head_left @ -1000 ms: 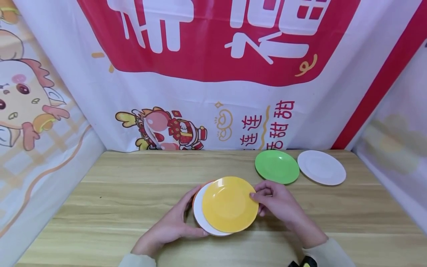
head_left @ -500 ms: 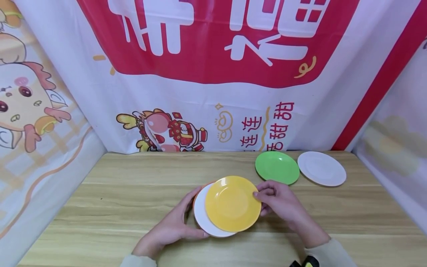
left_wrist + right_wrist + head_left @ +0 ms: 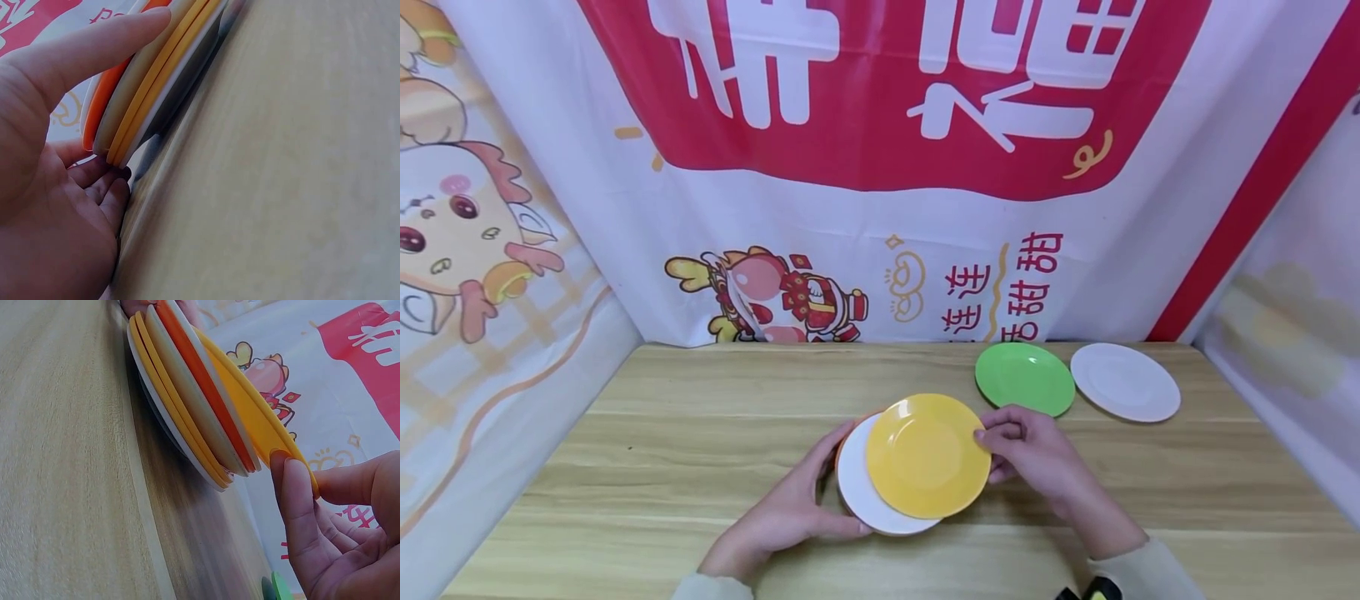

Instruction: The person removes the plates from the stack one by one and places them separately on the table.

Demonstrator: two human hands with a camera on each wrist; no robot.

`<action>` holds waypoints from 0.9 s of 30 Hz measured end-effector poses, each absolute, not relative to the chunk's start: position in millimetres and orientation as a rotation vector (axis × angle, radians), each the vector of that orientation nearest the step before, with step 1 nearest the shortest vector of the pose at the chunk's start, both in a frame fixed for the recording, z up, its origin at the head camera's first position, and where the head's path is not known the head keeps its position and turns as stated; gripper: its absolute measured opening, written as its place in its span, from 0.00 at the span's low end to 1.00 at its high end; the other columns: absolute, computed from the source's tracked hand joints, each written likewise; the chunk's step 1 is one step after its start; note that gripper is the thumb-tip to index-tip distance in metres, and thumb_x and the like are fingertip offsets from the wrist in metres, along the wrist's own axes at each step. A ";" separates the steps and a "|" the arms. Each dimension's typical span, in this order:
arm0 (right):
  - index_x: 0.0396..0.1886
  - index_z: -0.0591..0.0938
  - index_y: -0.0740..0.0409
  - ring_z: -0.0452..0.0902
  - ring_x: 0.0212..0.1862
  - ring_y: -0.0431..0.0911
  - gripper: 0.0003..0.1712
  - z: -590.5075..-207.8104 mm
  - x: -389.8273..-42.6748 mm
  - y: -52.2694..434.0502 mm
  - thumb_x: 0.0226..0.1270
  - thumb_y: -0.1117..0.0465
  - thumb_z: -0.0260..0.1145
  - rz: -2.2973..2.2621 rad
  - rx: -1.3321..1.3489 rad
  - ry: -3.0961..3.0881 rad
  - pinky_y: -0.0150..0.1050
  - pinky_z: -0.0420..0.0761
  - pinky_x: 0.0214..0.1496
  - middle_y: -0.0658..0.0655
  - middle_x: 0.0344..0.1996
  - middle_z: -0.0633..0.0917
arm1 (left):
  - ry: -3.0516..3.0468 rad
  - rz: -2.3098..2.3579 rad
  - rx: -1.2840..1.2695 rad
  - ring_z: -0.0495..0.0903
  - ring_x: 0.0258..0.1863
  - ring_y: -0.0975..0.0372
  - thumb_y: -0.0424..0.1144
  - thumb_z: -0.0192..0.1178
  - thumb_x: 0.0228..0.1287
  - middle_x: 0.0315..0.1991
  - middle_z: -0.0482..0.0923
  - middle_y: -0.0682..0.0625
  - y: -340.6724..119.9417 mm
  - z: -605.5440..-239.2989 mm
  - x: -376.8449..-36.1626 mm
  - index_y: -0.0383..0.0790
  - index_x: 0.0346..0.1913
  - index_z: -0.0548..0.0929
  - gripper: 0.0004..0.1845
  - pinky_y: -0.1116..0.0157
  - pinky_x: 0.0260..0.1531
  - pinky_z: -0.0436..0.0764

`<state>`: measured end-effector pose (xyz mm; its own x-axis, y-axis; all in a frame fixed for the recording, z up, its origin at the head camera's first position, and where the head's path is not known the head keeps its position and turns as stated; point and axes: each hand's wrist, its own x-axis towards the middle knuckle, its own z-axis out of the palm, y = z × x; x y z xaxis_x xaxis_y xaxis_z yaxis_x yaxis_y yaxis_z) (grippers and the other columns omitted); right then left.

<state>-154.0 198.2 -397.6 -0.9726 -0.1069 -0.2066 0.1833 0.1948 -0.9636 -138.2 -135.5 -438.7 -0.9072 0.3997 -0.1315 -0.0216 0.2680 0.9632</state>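
Note:
Between the two hands stands a stack of plates, with a white plate (image 3: 857, 483) uppermost in it. A yellow plate (image 3: 928, 454) lies over that one, shifted right and tilted up on its right side. My right hand (image 3: 1030, 454) pinches the yellow plate's right rim between thumb and fingers. On the left, my left hand (image 3: 797, 500) holds the stack's edge, thumb at the near side and fingers round the far side. The left wrist view shows orange, cream, yellow and white rims of the stacked plates (image 3: 134, 94); the right wrist view shows the yellow plate (image 3: 250, 406) angled away from them.
A green plate (image 3: 1025, 379) lies on the wooden table (image 3: 700, 400) at the back right. Beside it, to the right, is another white plate (image 3: 1125, 382). A printed cloth (image 3: 880, 208) hangs behind the table, and more cloth lines both sides.
The yellow plate has slid slightly to the right with my right hand, uncovering more of the white plate beneath. My left hand keeps its hold on the stack.

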 end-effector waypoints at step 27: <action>0.61 0.76 0.73 0.86 0.33 0.45 0.20 -397.5 -154.9 203.9 0.78 0.64 0.67 -1.910 0.110 2.207 0.38 0.91 0.37 0.55 0.40 0.89 | 2.186 1.671 0.353 0.54 0.86 0.52 0.37 0.89 0.44 0.86 0.59 0.53 -136.1 -440.1 -138.8 0.56 0.86 0.58 0.67 0.44 0.85 0.40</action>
<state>-154.9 203.9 -397.5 -0.9729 -0.0867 -0.2142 0.1995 0.1520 -0.9680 -138.8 -136.1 -440.1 -0.9019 0.4104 -0.1347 -0.0225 0.2669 0.9635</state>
